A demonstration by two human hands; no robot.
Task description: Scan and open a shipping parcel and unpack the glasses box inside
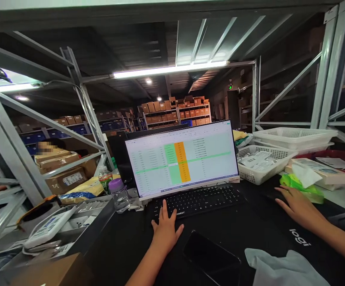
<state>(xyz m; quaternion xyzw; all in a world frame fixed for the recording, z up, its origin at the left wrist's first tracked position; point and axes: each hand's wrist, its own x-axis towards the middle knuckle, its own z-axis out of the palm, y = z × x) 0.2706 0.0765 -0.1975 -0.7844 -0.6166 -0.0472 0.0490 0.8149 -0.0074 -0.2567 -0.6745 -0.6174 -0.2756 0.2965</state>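
Observation:
My left hand (165, 227) lies palm down at the front edge of a black keyboard (204, 200), with its fingers stretched out onto the lower left keys. My right hand (295, 205) rests flat on a black desk mat with a "logi" mark (300, 237), fingers spread forward. Its fingertips reach a dark low shape that I cannot make out. Behind the keyboard stands a monitor (181, 159) showing a spreadsheet with green and orange columns. Neither hand grips anything that I can see.
A dark phone (211, 254) lies face up near me, and a pale cloth (282, 268) lies at the bottom right. White baskets (264, 174) and a green packet (297, 183) sit to the right. A clear bottle (120, 195), cardboard boxes (63, 178) and grey shelf posts (11, 151) stand on the left.

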